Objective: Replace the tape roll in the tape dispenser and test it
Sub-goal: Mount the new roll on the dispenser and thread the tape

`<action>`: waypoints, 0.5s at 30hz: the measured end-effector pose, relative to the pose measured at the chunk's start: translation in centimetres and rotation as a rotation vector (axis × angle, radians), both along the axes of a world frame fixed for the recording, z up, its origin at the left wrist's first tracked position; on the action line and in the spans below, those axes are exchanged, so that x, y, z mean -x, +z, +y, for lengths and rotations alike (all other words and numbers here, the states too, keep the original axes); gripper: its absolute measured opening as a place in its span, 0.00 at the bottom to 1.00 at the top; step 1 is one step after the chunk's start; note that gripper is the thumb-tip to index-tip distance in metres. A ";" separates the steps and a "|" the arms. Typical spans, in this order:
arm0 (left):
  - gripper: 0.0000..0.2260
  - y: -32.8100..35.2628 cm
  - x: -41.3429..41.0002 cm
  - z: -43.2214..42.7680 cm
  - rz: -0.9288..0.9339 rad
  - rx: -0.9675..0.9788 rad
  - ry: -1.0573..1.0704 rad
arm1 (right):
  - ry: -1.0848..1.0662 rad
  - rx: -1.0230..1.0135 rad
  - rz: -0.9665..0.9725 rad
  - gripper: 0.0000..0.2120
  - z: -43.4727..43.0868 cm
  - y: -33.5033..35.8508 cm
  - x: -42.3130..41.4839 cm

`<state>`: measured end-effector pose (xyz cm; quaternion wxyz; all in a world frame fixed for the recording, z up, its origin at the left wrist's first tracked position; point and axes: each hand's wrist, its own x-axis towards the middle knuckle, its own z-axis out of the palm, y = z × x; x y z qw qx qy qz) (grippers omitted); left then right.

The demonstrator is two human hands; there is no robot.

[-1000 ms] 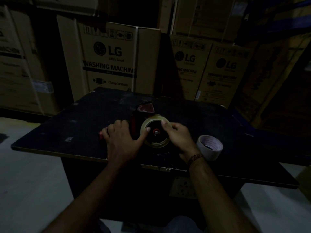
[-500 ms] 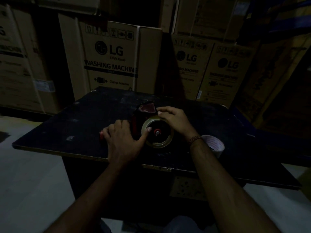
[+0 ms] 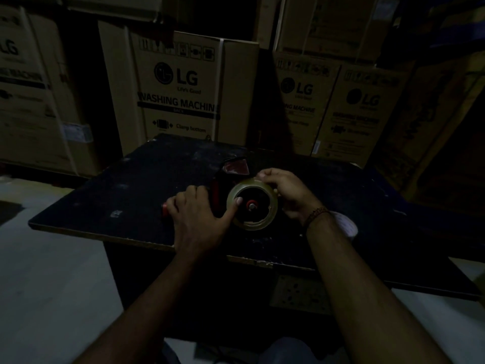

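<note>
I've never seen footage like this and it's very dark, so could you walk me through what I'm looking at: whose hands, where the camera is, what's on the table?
The camera is worn on a person's head, looking down at their own bare hands. No robot here. On the dark table lies a tape dispenser. The left hand presses it down, thumb on the clear tape roll mounted on it. The right hand pinches the roll's far edge. A second, white roll peeks out behind the right wrist. LG cardboard boxes stand behind.

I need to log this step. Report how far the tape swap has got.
Done: a clear tape roll sits on the dispenser hub. In hand: left hand steadies the dispenser; right hand works at the roll's far edge. Left: threading and testing; nothing shows tape pulled out.
</note>
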<state>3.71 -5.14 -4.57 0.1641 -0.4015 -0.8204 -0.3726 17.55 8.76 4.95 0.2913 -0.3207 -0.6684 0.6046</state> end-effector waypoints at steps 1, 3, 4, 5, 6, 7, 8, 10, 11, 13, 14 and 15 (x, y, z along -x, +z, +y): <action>0.30 0.0 0.0 0.0 0.001 -0.006 -0.001 | 0.019 0.053 0.032 0.10 0.0 -0.2 -0.1; 0.30 0.0 0.0 0.1 -0.003 -0.021 -0.009 | 0.029 0.151 0.102 0.10 0.0 -0.6 0.0; 0.30 0.0 0.0 0.1 -0.009 -0.024 -0.016 | 0.020 0.215 0.152 0.10 -0.1 -0.7 -0.1; 0.30 -0.1 0.1 0.1 -0.016 -0.029 -0.022 | 0.004 0.290 0.211 0.10 -0.1 -0.8 -0.2; 0.30 -0.1 0.1 0.1 -0.018 -0.036 -0.023 | -0.020 0.366 0.274 0.11 -0.1 -0.8 -0.4; 0.30 -0.1 0.2 0.2 -0.017 -0.044 -0.020 | -0.055 0.430 0.329 0.11 0.1 -0.8 -0.7; 0.30 -0.2 0.3 0.2 -0.017 -0.046 -0.017 | -0.094 0.473 0.366 0.11 0.2 -0.9 -1.0; 0.31 -0.2 0.3 0.3 -0.025 -0.041 -0.024 | -0.157 0.509 0.406 0.11 0.3 -1.3 -1.2; 0.31 -0.2 0.4 0.4 -0.032 -0.041 -0.032 | -0.181 0.524 0.430 0.11 0.2 -1.5 -1.0; 0.30 -0.2 0.4 0.4 -0.041 -0.046 -0.041 | -0.242 0.547 0.478 0.11 -0.2 -2.0 -0.4; 0.30 -0.2 0.5 0.4 -0.040 -0.046 -0.041 | -0.269 0.537 0.489 0.11 -0.4 -2.2 0.0; 0.30 -0.2 0.5 0.4 -0.039 -0.042 -0.042 | -0.286 0.516 0.497 0.10 -0.4 -2.3 0.3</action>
